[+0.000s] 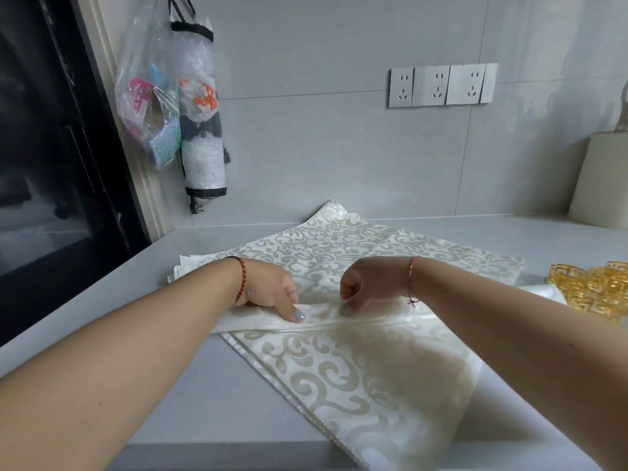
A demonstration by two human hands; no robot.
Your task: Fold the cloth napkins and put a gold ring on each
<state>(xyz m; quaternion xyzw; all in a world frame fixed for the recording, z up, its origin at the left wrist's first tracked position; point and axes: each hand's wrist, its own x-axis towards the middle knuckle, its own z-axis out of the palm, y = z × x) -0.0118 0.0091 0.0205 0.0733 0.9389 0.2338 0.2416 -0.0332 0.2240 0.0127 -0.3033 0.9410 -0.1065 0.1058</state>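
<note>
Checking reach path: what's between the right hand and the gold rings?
In the head view, only patterned napkin cloth and a strip of bare counter lie between the right hand and the gold rings; no other object.

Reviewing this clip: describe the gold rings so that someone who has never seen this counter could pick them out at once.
Start from the grey counter under the tiled wall with the row of sockets. Follow the patterned cream napkins to their right edge, beyond the right hand. There lies a small heap of gold rings, the only shiny, pierced, fretwork-patterned things among pale cloth.
</note>
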